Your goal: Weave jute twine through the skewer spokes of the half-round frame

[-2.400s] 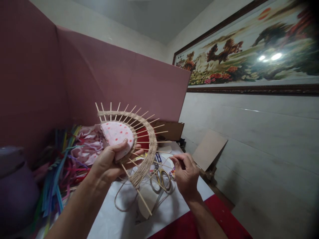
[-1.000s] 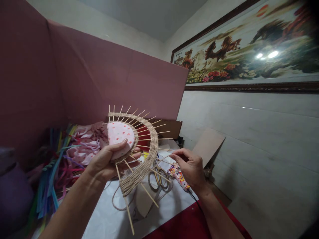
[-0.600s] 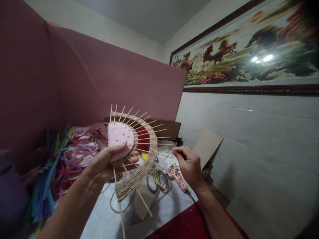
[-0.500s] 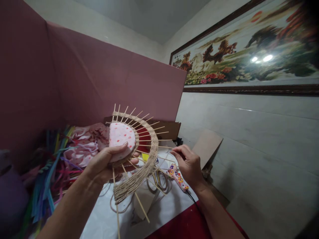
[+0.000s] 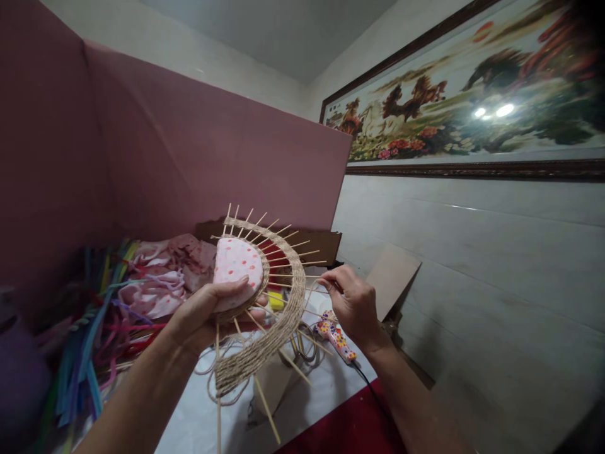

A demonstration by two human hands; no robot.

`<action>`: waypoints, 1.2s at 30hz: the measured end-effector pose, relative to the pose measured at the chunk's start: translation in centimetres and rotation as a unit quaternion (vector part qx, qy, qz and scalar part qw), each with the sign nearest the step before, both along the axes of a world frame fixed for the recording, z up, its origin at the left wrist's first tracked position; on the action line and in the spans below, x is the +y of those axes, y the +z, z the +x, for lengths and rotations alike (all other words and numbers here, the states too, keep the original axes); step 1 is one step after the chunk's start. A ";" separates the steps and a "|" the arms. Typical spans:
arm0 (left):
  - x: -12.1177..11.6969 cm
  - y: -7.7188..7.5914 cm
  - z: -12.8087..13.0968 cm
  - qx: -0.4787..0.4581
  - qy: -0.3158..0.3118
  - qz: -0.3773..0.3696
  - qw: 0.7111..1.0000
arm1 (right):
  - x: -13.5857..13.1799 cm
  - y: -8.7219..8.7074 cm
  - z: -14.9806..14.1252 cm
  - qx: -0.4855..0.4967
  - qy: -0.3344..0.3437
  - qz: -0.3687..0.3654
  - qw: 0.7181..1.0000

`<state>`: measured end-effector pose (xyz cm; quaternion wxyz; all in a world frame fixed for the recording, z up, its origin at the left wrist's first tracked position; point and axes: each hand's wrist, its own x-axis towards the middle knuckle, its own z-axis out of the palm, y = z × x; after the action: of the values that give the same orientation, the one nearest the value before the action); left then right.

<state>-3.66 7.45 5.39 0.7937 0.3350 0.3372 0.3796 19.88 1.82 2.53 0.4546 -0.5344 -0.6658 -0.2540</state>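
My left hand (image 5: 222, 309) grips a half-round woven piece by its pink dotted fabric centre (image 5: 239, 265), thumb on top and fingers beneath. Thin wooden sticks fan out from that centre, and a wide band of twine (image 5: 295, 302) is woven across them in an arc. At the right edge of the fan, my right hand (image 5: 352, 302) pinches a thin strand of twine (image 5: 309, 291) close to the stick tips. Below the sticks, a pair of scissors (image 5: 307, 343) lies partly hidden on the white table surface (image 5: 189, 416).
A flower-patterned glue gun (image 5: 336, 337) with a black cord lies under my right hand. Coloured pipe cleaners (image 5: 87, 378) and crumpled pink fabric (image 5: 158, 287) are heaped at left. A yellow object (image 5: 276, 301) shows behind the sticks. Cardboard (image 5: 392, 280) leans against the wall; red cloth (image 5: 350, 419) lies in front.
The woven piece has turned clockwise and shifted right in my left hand. My right hand has stayed near the stick tips, moving slightly left and up with the twine.
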 end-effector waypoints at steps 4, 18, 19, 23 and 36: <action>0.4 -0.2 -0.3 0.045 -0.022 0.038 0.998 | 0.2 0.5 0.6 0.009 0.007 -0.001 1.000; 0.8 -0.1 -1.2 0.057 -0.031 0.017 0.998 | 0.6 -1.1 2.4 0.152 0.020 -0.025 0.988; 0.8 -0.1 -1.2 0.054 -0.031 0.017 0.998 | 0.7 -1.2 2.5 0.162 0.023 -0.034 0.986; 0.8 -0.2 -1.2 0.051 -0.019 0.029 0.998 | 1.5 -1.5 3.3 0.193 0.031 -0.058 0.979; 0.8 -0.4 -0.9 0.073 -0.051 0.040 0.995 | 1.7 0.2 3.3 0.100 0.010 -0.022 0.995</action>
<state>-4.57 8.21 4.99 0.7717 0.4096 0.3610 0.3262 23.19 3.48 2.76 0.5100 -0.5603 -0.6273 -0.1802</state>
